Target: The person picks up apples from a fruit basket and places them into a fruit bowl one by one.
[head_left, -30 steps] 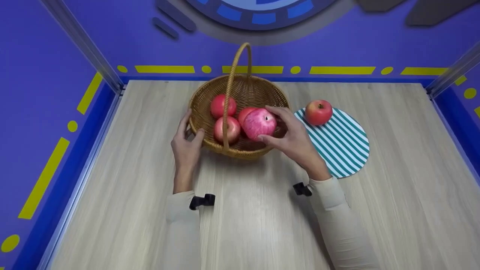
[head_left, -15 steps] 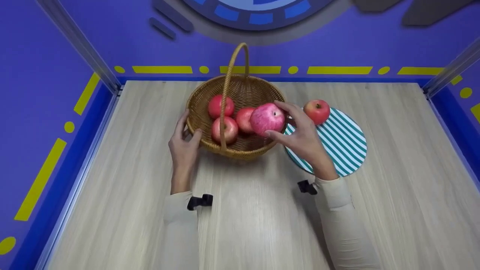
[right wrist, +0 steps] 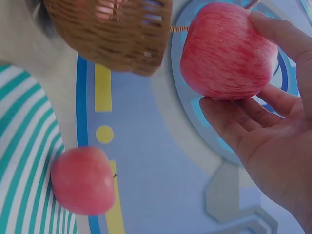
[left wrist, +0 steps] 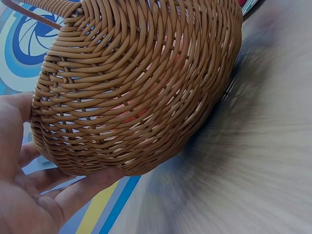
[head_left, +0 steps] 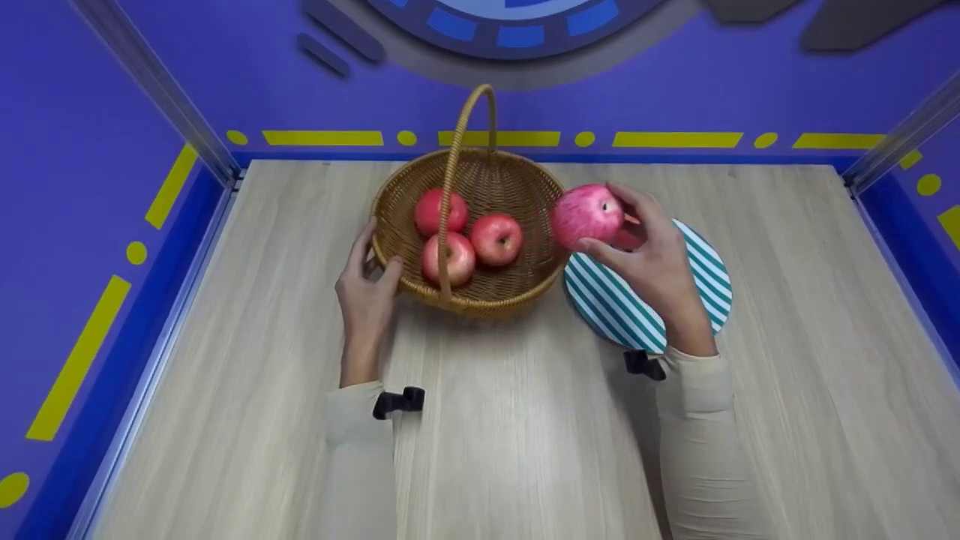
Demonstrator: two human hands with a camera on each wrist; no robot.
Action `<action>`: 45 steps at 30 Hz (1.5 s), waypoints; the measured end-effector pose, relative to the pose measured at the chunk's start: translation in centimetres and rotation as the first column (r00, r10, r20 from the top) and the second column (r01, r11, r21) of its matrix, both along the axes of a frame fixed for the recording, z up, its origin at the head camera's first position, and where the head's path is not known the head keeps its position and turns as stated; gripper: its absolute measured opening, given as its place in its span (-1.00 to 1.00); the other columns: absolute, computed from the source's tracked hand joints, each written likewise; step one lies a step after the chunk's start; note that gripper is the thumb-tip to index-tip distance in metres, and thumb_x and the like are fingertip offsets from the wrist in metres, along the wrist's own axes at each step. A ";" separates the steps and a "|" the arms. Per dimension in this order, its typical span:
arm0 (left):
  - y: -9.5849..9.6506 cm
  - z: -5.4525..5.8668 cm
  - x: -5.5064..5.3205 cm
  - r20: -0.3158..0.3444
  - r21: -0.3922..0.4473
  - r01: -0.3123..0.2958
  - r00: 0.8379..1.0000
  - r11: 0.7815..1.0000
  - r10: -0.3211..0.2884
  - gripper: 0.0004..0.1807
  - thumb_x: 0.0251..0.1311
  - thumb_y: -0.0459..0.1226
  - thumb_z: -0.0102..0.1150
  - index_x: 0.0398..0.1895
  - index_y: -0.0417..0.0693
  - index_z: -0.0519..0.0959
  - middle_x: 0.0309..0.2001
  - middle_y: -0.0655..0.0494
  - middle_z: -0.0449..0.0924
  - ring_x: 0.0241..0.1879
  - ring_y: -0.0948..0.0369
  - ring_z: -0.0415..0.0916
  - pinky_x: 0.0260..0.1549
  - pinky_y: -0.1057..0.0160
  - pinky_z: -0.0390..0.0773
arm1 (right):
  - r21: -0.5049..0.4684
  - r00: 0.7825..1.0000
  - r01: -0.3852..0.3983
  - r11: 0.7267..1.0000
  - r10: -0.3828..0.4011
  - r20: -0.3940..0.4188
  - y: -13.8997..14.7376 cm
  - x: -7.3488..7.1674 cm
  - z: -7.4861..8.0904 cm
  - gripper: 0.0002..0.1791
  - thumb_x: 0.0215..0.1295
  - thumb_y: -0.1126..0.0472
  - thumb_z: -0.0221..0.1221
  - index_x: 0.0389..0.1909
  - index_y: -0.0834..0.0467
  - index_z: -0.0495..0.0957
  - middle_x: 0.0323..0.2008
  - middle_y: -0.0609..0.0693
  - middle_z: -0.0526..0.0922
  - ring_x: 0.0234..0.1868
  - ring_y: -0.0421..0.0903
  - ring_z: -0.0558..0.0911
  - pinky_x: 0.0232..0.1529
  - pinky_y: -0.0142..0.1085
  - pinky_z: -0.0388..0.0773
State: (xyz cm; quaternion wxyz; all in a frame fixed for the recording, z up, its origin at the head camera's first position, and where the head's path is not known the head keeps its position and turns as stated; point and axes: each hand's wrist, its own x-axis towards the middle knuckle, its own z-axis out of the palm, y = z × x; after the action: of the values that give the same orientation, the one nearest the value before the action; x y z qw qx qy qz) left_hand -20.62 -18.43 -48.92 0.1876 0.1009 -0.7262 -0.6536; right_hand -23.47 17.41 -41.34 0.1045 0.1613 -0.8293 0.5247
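Note:
A brown wicker basket with a tall handle holds three red apples, among them one apple near its middle. My left hand grips the basket's left rim, thumb over the edge and fingers against the outside wall, as the left wrist view shows. Between thumb and fingers, my right hand holds a pink-red apple in the air, just off the basket's right rim. Another apple rests on a round green-and-white striped mat; in the head view it is mostly hidden behind the right hand.
Both things stand on a pale wood-grain table. Blue panels with yellow markings rise along the back and sides. Metal frame posts stand at the back corners. Each wrist wears a small black mount.
My right hand has lifted the pink-red apple from inside the basket and carried it right, past the rim, over the mat's edge. The left hand keeps its grip on the basket.

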 end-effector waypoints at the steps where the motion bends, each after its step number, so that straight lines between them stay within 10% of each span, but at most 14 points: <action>1: 0.0 0.0 0.0 0.008 0.003 0.001 1.000 1.000 -0.001 -0.29 0.34 -0.38 0.21 0.58 0.08 0.43 0.53 0.02 0.38 0.31 -0.11 0.54 -0.05 0.20 0.69 | 0.012 1.000 0.013 1.000 -0.013 0.002 0.3 0.0 0.0 -0.13 0.26 0.19 0.53 0.55 0.18 0.37 0.38 0.05 0.48 0.33 0.02 0.53 0.25 -0.23 0.59; 14: 0.0 0.1 -0.1 0.019 0.000 0.003 1.000 1.000 -0.003 -0.29 0.35 -0.37 0.21 0.59 0.11 0.42 0.54 0.04 0.37 0.31 -0.07 0.54 -0.04 0.20 0.69 | 0.078 0.993 0.117 0.990 -0.117 -0.006 2.5 -0.5 0.0 -0.13 0.24 0.17 0.55 0.54 0.18 0.40 0.38 0.09 0.50 0.33 0.02 0.51 0.27 -0.25 0.56; 26: 0.8 3.3 1.6 0.006 0.022 0.034 0.999 0.999 -0.034 -0.31 0.35 -0.41 0.17 0.58 -0.08 0.41 0.55 -0.09 0.34 0.35 -0.20 0.49 -0.16 0.38 0.64 | 0.100 0.992 0.125 0.987 -0.128 0.022 3.3 -1.0 -0.6 -0.11 0.25 0.11 0.54 0.55 0.18 0.38 0.38 0.09 0.50 0.36 0.03 0.50 0.31 -0.17 0.55; 36: 0.8 3.2 1.5 0.006 0.026 0.030 1.000 0.999 -0.031 -0.30 0.33 -0.42 0.18 0.58 -0.07 0.42 0.54 -0.08 0.35 0.34 -0.22 0.50 -0.16 0.37 0.63 | 0.135 0.987 0.137 0.981 -0.147 0.070 3.4 -1.8 -1.9 -0.09 0.24 0.18 0.55 0.56 0.18 0.35 0.42 0.13 0.45 0.38 0.09 0.46 0.34 -0.10 0.53; 45: -0.2 -0.2 0.0 -0.020 -0.017 0.017 1.000 1.000 -0.017 -0.31 0.35 -0.33 0.23 0.56 0.21 0.46 0.51 0.12 0.40 0.32 -0.01 0.55 0.01 0.21 0.65 | 0.155 0.981 0.139 0.978 -0.158 0.115 3.2 -2.2 -3.0 -0.08 0.24 0.17 0.54 0.57 0.20 0.32 0.43 0.16 0.44 0.37 0.13 0.46 0.34 0.04 0.52</action>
State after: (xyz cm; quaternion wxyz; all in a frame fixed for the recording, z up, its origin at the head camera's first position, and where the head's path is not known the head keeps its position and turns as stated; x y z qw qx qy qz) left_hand -20.60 -18.65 -49.13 0.1902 0.0865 -0.7304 -0.6502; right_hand -25.70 20.61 -44.36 0.0784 0.0722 -0.8802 0.4625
